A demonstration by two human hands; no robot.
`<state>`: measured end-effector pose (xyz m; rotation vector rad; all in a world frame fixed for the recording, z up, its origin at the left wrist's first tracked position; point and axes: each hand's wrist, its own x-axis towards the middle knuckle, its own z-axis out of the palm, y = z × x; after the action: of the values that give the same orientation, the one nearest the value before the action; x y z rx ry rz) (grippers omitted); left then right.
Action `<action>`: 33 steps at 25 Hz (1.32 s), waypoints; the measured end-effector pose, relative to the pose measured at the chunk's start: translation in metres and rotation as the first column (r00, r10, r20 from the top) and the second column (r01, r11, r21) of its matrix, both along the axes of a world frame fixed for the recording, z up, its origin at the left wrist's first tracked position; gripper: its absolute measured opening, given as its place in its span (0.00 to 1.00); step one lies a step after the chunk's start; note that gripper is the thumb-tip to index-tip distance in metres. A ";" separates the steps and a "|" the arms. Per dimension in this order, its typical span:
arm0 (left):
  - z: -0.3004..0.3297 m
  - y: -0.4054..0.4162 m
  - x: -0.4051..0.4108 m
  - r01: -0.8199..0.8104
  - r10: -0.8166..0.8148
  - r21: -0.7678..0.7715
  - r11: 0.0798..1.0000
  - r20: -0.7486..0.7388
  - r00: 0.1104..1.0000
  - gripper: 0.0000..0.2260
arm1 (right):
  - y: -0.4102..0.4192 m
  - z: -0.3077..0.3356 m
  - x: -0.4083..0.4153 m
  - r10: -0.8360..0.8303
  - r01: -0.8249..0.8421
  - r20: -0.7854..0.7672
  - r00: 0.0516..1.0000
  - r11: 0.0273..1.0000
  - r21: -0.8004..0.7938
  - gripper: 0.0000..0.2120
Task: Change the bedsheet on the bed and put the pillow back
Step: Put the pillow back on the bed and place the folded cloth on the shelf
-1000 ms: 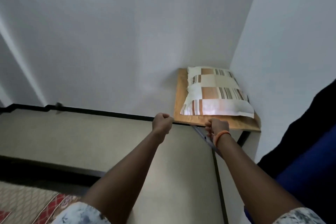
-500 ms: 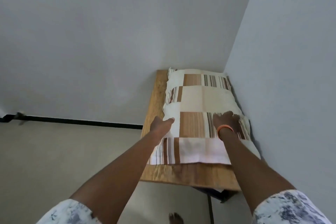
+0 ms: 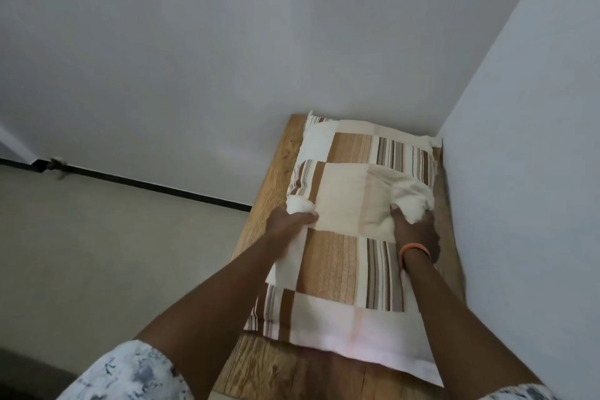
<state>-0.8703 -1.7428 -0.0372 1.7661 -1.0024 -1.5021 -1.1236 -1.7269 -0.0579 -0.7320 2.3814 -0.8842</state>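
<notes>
Nearest the camera, two short sleeves in a white and grey-blue mottled print sit at the bottom edge, the left sleeve (image 3: 130, 373) larger in view than the right sleeve (image 3: 516, 396). Both bare forearms reach forward and up from them over a wooden shelf (image 3: 276, 370), whose grained near end shows bare between the arms. The pillow (image 3: 341, 256) lies flat on this shelf, long axis running away from the camera, in a patchwork cover of cream, tan and brown-striped blocks; its near hem is plain white and overhangs nothing visible. Left hand (image 3: 292, 221) is at the pillow's left edge, about midway along its length, fingers curled into the cover with a white bunch of fabric gathered above the knuckles. Right hand (image 3: 417, 230) is at the right side at about the same depth, fingers clenched on a puckered fold of cream fabric; an orange wristband (image 3: 415, 252) circles that wrist. Beyond the hands the pillow's far end reaches the back of the shelf, its far right corner touching the right wall (image 3: 535, 140). The shelf fits into the corner where that wall meets the back wall (image 3: 227, 58). To the left, lower down, a black band (image 3: 162, 187) runs along the foot of the back wall above a beige surface (image 3: 113, 253).
</notes>
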 end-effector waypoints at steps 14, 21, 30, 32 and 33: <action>0.097 0.264 0.316 -0.457 0.607 -0.438 0.774 0.306 0.734 0.20 | 0.136 0.001 0.384 0.536 -0.455 0.394 0.747 0.844 -0.285 0.20; 0.131 0.591 0.469 -0.642 0.801 -0.488 0.592 0.446 0.400 0.21 | 0.410 -0.005 0.625 0.749 -0.748 0.559 0.355 0.587 -0.311 0.16; 0.134 0.950 0.590 -0.819 0.782 -0.503 0.276 0.613 -0.113 0.25 | 0.748 -0.005 0.833 0.711 -0.943 0.695 -0.107 0.149 -0.297 0.12; 0.134 1.016 0.617 -0.841 0.762 -0.500 0.207 0.622 -0.181 0.24 | 0.818 -0.018 0.879 0.684 -0.962 0.710 -0.167 0.044 -0.269 0.16; 0.137 1.047 0.631 -0.853 0.747 -0.490 0.181 0.632 -0.205 0.23 | 0.853 -0.024 0.902 0.670 -0.967 0.717 -0.192 -0.003 -0.257 0.17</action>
<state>-0.2388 -0.6953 0.0998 2.4121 0.2250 0.2862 -0.2213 -0.8740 -0.0816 -1.2820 0.6979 0.1078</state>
